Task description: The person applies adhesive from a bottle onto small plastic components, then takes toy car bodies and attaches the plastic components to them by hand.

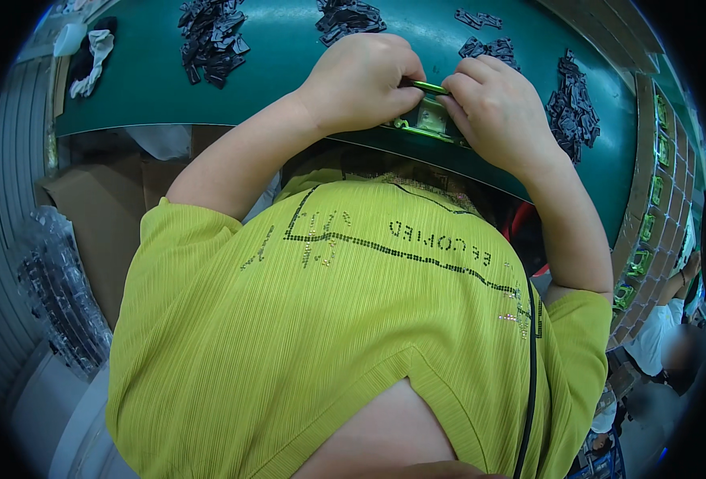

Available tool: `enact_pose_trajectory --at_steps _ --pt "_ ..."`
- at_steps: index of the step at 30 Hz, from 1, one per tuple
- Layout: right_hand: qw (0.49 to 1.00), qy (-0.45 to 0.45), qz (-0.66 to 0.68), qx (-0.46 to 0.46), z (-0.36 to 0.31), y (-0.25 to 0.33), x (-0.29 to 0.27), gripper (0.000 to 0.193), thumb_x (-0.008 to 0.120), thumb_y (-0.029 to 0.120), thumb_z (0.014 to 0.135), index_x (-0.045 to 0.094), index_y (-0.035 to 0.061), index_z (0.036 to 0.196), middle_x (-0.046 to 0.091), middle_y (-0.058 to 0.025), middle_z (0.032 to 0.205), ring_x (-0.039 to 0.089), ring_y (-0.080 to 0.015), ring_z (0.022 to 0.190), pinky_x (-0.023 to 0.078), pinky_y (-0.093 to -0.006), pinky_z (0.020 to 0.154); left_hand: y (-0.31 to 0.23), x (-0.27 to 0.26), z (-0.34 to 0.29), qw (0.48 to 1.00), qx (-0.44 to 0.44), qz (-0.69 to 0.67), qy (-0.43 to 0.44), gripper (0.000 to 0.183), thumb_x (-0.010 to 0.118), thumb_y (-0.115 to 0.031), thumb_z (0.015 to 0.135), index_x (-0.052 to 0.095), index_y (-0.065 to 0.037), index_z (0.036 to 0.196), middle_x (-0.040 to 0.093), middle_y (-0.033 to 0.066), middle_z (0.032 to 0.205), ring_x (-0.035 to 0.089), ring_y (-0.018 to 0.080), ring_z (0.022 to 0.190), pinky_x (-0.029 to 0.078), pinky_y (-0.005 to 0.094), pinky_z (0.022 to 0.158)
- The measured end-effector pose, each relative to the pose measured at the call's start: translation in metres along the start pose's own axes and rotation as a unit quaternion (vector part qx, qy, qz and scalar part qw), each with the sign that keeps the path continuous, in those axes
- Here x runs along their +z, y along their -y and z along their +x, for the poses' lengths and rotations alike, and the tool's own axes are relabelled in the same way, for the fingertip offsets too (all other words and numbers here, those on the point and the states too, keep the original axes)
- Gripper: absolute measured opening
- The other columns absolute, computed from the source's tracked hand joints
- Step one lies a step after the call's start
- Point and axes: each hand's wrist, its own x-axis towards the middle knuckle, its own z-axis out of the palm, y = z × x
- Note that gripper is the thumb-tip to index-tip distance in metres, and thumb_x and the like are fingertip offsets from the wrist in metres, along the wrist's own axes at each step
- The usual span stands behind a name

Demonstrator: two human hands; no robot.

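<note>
Over the near edge of the green table [281, 96], my left hand [365, 84] and my right hand [496, 112] are both closed, pinching the two ends of a thin green-and-black strip [429, 86]. Its exact kind is hard to make out, since my fingers cover both ends. Just below it, a bright green frame-like part [431, 120] with a flat middle lies at the table edge. My right hand partly covers this part's right side.
Heaps of small black plastic pieces [209, 40] lie across the table, one heap [574, 108] near my right forearm. Gloves [93, 64] rest at the far left. Green parts [638, 262] line a netted conveyor-like strip at right; a person [656, 339] is beyond. Cardboard boxes [89, 215] stand lower left.
</note>
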Motion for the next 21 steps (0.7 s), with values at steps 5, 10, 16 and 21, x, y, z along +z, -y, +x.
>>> enact_pose_trajectory --at_steps 5,10,16,21 --pt "0.995 0.064 -0.047 -0.067 0.007 -0.002 0.002 0.009 0.065 0.013 0.069 0.059 0.0068 0.072 0.058 -0.0073 0.077 0.06 -0.0252 0.079 0.052 -0.0336 0.073 -0.007 0.0 0.005 0.997 0.039 0.066 0.025 0.011 0.071 -0.016 0.074 0.071 -0.007 0.081 0.063 0.0096 0.078 0.063 0.0308 0.073 0.053 0.0402 0.064" --pt "0.996 0.078 -0.016 -0.033 0.008 0.001 -0.007 0.012 0.067 0.015 0.076 0.06 0.0057 0.073 0.059 -0.0081 0.077 0.06 -0.0267 0.079 0.052 -0.0366 0.071 -0.011 0.007 -0.008 0.997 0.023 0.057 -0.04 0.013 0.073 -0.017 0.075 0.07 -0.007 0.083 0.064 0.008 0.081 0.063 0.0285 0.08 0.053 0.0388 0.07" --pt "0.93 0.268 0.219 0.123 0.036 -0.019 -0.035 0.02 0.074 0.02 0.082 0.068 0.0014 0.086 0.065 -0.0099 0.077 0.064 -0.0248 0.073 0.051 -0.0366 0.065 -0.003 0.005 -0.027 0.996 0.037 -0.035 -0.074 0.051 0.084 -0.038 0.072 0.067 -0.003 0.105 0.064 0.0104 0.1 0.058 0.0292 0.096 0.047 0.0393 0.087" --pt "0.878 0.16 0.365 0.266 0.088 -0.052 0.004 0.029 0.076 0.028 0.083 0.07 0.0002 0.093 0.069 -0.0083 0.081 0.064 -0.0159 0.072 0.052 -0.0299 0.067 -0.002 0.017 -0.028 0.992 0.037 -0.006 -0.119 0.052 0.083 -0.042 0.073 0.068 -0.003 0.104 0.065 0.0111 0.099 0.059 0.0285 0.095 0.048 0.0386 0.087"
